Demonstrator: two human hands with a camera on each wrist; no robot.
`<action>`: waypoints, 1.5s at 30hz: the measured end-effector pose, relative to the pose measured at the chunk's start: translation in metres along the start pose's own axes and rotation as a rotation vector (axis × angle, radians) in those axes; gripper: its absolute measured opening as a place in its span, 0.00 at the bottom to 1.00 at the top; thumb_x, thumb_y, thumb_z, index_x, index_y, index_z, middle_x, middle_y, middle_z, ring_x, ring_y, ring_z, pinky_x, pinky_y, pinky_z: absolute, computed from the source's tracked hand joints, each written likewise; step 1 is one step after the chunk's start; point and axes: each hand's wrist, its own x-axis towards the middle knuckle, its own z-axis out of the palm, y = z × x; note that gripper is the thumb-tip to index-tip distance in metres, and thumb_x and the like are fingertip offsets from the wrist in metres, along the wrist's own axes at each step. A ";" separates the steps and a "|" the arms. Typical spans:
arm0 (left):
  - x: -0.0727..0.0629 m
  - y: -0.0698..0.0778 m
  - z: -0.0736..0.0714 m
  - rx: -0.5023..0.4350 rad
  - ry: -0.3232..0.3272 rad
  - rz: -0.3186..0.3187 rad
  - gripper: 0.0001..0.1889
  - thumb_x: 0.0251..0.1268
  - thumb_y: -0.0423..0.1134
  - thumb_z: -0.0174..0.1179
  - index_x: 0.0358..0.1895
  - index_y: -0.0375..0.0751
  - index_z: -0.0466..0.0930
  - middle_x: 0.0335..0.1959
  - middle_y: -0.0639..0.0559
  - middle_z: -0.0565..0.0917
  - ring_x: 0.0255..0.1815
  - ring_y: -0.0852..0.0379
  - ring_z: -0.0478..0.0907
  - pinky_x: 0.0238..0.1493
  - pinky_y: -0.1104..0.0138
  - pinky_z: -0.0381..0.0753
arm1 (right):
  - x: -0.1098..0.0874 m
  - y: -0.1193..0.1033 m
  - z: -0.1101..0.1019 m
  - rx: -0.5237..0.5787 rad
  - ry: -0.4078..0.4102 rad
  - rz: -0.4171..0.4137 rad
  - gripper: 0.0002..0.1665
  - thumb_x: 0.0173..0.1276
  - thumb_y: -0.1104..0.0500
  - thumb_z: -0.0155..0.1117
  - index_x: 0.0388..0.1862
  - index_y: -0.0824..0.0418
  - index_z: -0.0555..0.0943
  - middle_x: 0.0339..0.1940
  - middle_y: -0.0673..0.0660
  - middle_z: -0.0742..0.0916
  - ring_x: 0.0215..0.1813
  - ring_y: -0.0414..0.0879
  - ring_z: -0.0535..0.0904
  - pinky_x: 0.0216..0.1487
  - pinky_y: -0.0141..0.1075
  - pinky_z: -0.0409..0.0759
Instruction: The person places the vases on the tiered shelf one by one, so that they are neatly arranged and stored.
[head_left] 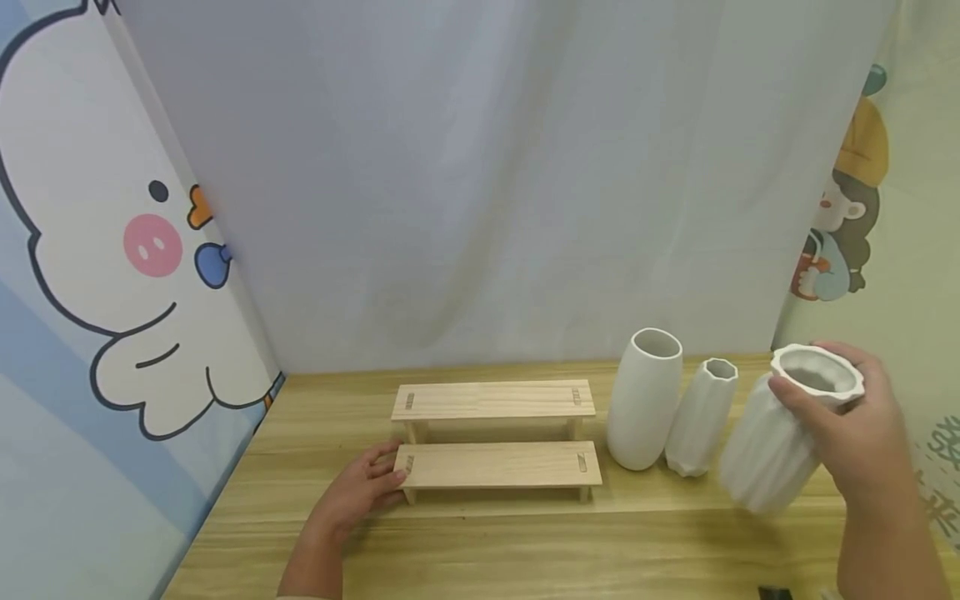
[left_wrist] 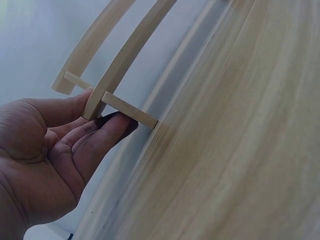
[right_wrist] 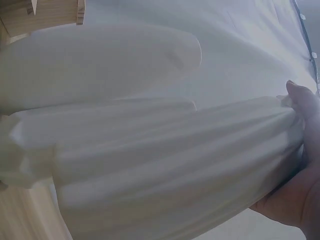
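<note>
My left hand [head_left: 358, 492] pinches the left end of the front step of a pale wooden two-step display stand [head_left: 495, 467]. In the left wrist view, the thumb [left_wrist: 70, 109] lies against the board's edge and the fingers reach under it, beside a short leg [left_wrist: 131, 109]. On the right, my right hand [head_left: 862, 425] grips a ribbed white vase [head_left: 768, 454] just below its scalloped rim. This vase leans, its top toward the right, and seems raised off the table. A slim faceted white vase [head_left: 701, 421] stands left of it, then a taller smooth white vase [head_left: 645, 404].
The wood-grain table [head_left: 525, 550] meets a pale grey curtain [head_left: 480, 208] at the back. A cartoon-printed panel [head_left: 90, 250] borders the left side, another printed panel [head_left: 915, 275] the right. A small black object [head_left: 775, 592] shows at the bottom edge.
</note>
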 end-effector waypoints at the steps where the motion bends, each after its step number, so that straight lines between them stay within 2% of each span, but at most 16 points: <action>1: 0.000 0.000 0.000 0.000 -0.003 0.001 0.36 0.71 0.37 0.59 0.75 0.34 0.52 0.70 0.25 0.63 0.62 0.39 0.76 0.59 0.55 0.81 | -0.001 -0.001 0.002 0.001 -0.011 -0.003 0.34 0.60 0.64 0.73 0.60 0.43 0.69 0.43 0.41 0.80 0.37 0.30 0.78 0.31 0.20 0.79; 7: 0.001 -0.001 0.000 0.008 -0.016 0.010 0.37 0.71 0.37 0.60 0.76 0.33 0.51 0.70 0.24 0.63 0.62 0.39 0.76 0.58 0.55 0.82 | -0.008 -0.004 0.009 -0.050 -0.058 -0.028 0.33 0.62 0.64 0.71 0.61 0.42 0.69 0.44 0.41 0.79 0.39 0.30 0.77 0.31 0.20 0.79; 13: 0.002 -0.003 0.000 0.008 0.000 0.008 0.36 0.70 0.37 0.60 0.76 0.35 0.52 0.70 0.24 0.64 0.62 0.39 0.76 0.58 0.56 0.82 | -0.013 -0.004 0.017 0.068 -0.087 -0.078 0.34 0.60 0.69 0.71 0.59 0.46 0.71 0.44 0.42 0.81 0.39 0.30 0.79 0.32 0.19 0.79; 22: 0.001 -0.003 0.000 0.004 0.003 0.014 0.36 0.70 0.37 0.61 0.75 0.34 0.54 0.70 0.25 0.64 0.61 0.39 0.77 0.57 0.56 0.83 | -0.019 -0.002 0.027 0.146 -0.161 -0.105 0.34 0.60 0.72 0.69 0.61 0.49 0.72 0.46 0.44 0.82 0.42 0.32 0.79 0.37 0.19 0.80; 28: 0.001 -0.003 0.000 0.003 0.001 0.019 0.37 0.69 0.38 0.61 0.75 0.34 0.53 0.70 0.25 0.64 0.61 0.40 0.77 0.57 0.56 0.83 | -0.022 -0.001 0.037 0.007 -0.179 -0.135 0.34 0.61 0.69 0.70 0.62 0.47 0.71 0.47 0.42 0.81 0.43 0.32 0.79 0.37 0.20 0.80; 34: 0.003 -0.004 -0.001 0.002 -0.008 0.025 0.37 0.69 0.38 0.61 0.75 0.33 0.52 0.70 0.24 0.63 0.61 0.40 0.77 0.57 0.57 0.83 | -0.026 -0.001 0.051 -0.013 -0.239 -0.154 0.34 0.62 0.68 0.69 0.64 0.48 0.70 0.46 0.45 0.80 0.43 0.34 0.79 0.37 0.24 0.81; 39: 0.003 -0.006 -0.002 0.004 -0.010 0.031 0.37 0.69 0.37 0.61 0.75 0.31 0.52 0.69 0.23 0.63 0.61 0.39 0.77 0.57 0.56 0.83 | -0.030 0.000 0.061 -0.107 -0.283 -0.154 0.35 0.64 0.65 0.69 0.66 0.48 0.67 0.47 0.44 0.80 0.45 0.34 0.79 0.38 0.26 0.82; 42: 0.003 -0.006 -0.002 0.001 -0.011 0.033 0.37 0.69 0.37 0.61 0.75 0.31 0.52 0.70 0.23 0.63 0.61 0.38 0.77 0.57 0.56 0.83 | -0.034 0.000 0.067 -0.120 -0.309 -0.145 0.36 0.64 0.64 0.70 0.67 0.49 0.66 0.48 0.45 0.79 0.45 0.34 0.79 0.39 0.27 0.83; 45: 0.003 -0.005 -0.001 -0.005 -0.009 0.032 0.37 0.70 0.37 0.61 0.75 0.32 0.52 0.70 0.24 0.63 0.61 0.39 0.77 0.57 0.56 0.83 | -0.037 0.000 0.073 -0.085 -0.342 -0.134 0.37 0.64 0.65 0.70 0.68 0.52 0.65 0.49 0.46 0.79 0.45 0.35 0.80 0.40 0.28 0.83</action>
